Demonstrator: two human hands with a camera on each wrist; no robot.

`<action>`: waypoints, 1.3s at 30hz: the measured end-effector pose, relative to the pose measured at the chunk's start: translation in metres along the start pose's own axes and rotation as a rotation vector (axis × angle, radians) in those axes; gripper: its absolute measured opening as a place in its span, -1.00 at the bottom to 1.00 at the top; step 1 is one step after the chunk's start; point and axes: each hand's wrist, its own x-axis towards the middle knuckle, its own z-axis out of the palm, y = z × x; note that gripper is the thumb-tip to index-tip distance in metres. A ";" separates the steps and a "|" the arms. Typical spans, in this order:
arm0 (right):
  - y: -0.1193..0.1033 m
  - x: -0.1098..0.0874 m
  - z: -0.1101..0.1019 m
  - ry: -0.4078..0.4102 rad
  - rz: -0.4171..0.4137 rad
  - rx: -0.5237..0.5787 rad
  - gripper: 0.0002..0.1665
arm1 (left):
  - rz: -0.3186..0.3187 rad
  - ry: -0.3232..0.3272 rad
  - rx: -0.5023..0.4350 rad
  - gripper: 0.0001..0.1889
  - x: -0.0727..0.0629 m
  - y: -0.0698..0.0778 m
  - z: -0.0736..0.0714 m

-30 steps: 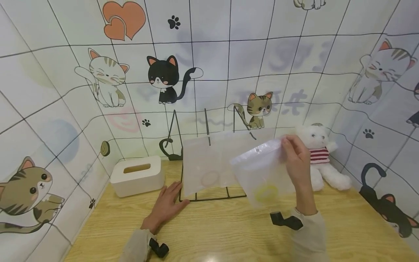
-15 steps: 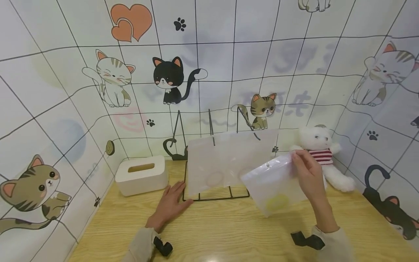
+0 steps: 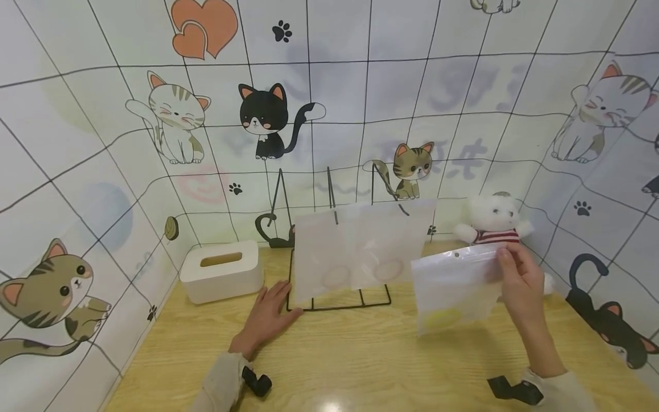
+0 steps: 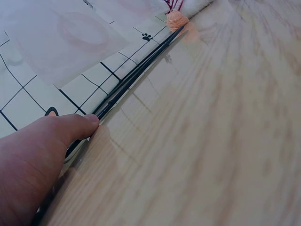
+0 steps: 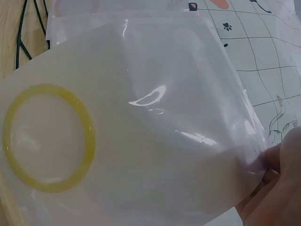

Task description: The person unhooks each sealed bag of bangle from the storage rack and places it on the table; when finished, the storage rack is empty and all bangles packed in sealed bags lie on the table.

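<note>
My right hand pinches the top corner of a translucent plastic bag, which hangs above the table to the right of a black wire rack. Through the bag, a yellow ring shows in the right wrist view. Two similar bags hang on the rack's prongs: a left bag and a right bag, each with a faint pinkish ring inside. My left hand lies with fingers spread on the table, touching the rack's lower left corner; its thumb rests against the black wire in the left wrist view.
A white tissue box stands left of the rack. Behind my right hand sits a white plush bear in a striped shirt. Cat-printed cloth covers the walls around the wooden table.
My right hand has carried its bag rightward and down, away from the rack, and the bag now hangs more level. The left hand stays at the rack's corner.
</note>
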 end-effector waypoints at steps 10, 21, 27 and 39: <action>0.022 0.004 -0.010 0.038 0.056 -0.084 -0.72 | -0.010 -0.019 -0.002 -0.12 0.001 0.001 -0.001; 0.034 0.015 -0.016 0.016 0.068 -0.149 -0.74 | 0.026 0.045 0.005 -0.16 0.001 -0.001 0.001; 0.041 0.015 -0.017 -0.009 0.074 -0.227 -0.57 | 0.029 0.054 -0.002 -0.15 0.000 -0.002 0.003; 0.067 0.006 -0.028 -0.145 -0.063 -0.321 -0.58 | 0.003 0.006 0.008 -0.13 0.001 -0.003 0.002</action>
